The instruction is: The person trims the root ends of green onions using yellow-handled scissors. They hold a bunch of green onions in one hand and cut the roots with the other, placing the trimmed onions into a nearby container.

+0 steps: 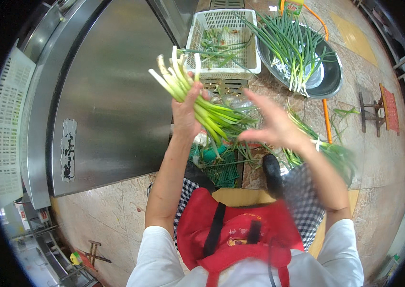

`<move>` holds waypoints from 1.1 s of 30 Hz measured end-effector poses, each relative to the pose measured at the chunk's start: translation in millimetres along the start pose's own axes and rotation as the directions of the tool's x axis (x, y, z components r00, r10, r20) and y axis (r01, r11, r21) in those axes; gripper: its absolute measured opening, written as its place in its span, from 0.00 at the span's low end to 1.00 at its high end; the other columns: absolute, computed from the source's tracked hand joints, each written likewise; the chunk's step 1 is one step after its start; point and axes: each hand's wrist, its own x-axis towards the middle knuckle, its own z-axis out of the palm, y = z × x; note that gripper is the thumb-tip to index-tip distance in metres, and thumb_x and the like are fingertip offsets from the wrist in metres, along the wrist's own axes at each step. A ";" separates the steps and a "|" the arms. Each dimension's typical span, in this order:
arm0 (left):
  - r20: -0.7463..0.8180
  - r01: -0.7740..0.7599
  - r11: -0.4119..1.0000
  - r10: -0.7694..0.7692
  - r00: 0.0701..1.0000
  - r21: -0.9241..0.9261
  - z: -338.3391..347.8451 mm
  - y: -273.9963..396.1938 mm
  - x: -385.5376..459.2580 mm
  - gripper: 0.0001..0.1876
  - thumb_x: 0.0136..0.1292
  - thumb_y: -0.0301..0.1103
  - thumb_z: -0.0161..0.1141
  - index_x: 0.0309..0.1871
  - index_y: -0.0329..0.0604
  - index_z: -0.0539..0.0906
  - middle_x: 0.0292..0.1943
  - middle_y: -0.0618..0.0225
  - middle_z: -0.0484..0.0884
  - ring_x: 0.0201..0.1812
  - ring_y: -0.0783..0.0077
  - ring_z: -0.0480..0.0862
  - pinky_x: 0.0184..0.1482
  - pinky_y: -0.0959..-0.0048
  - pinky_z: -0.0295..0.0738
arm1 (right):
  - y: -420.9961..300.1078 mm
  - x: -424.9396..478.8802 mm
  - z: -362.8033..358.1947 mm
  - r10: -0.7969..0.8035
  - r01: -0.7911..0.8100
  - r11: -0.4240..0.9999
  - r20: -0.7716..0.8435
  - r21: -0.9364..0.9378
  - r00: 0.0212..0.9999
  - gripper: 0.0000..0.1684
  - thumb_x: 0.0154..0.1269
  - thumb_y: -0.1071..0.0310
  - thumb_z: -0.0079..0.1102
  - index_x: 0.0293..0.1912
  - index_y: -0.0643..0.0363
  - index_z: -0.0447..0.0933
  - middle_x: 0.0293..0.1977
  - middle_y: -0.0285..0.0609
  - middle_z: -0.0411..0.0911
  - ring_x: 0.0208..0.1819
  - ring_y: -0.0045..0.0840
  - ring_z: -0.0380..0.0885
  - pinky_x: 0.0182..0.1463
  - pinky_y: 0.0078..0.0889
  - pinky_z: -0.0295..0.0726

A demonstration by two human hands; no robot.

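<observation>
A bunch of green onions is gripped around its pale stalks by my left hand, white ends up and to the left. Their green tops hang toward the middle. My right hand, blurred, has its fingers spread just right of those tops and holds nothing. Under my right forearm lie more green onions, partly hidden by the arm. Further off, another heap of green onions rests in and over the rim of a metal basin.
A white plastic crate holding loose green leaves stands beyond my left hand. A steel cabinet borders the left. Green netting and scraps lie by my black shoe. An orange hose crosses the tiles near a folding stool.
</observation>
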 end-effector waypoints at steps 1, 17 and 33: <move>0.024 0.021 0.998 -0.020 1.000 -0.058 3.2 -5.6 -1.0 0.24 0.60 0.28 0.62 0.58 0.43 0.67 0.34 0.70 0.75 0.32 0.76 0.78 0.37 0.74 0.77 | -9.1 9.2 20.2 -0.076 0.077 0.990 0.015 -0.115 0.997 0.66 0.40 0.43 0.73 0.68 0.65 0.45 0.62 0.61 0.58 0.66 0.48 0.57 0.69 0.46 0.53; 0.321 0.199 0.967 -0.241 0.916 0.159 -13.6 -13.4 -6.6 0.27 0.55 0.27 0.58 0.61 0.38 0.70 0.68 0.58 0.60 0.66 0.65 0.62 0.69 0.66 0.51 | -12.9 51.1 64.7 0.127 -0.143 0.955 0.077 0.261 0.989 0.33 0.44 0.76 0.60 0.54 0.64 0.63 0.42 0.46 0.72 0.47 0.27 0.71 0.51 0.33 0.71; 0.276 0.282 0.959 -0.277 0.920 0.020 -15.8 -1.0 -7.1 0.28 0.55 0.27 0.49 0.62 0.32 0.64 0.60 0.50 0.70 0.62 0.59 0.70 0.66 0.62 0.60 | 0.1 55.2 24.5 0.104 -0.114 0.649 0.061 0.752 0.993 0.06 0.67 0.69 0.53 0.39 0.60 0.70 0.33 0.27 0.69 0.36 0.09 0.65 0.41 0.14 0.67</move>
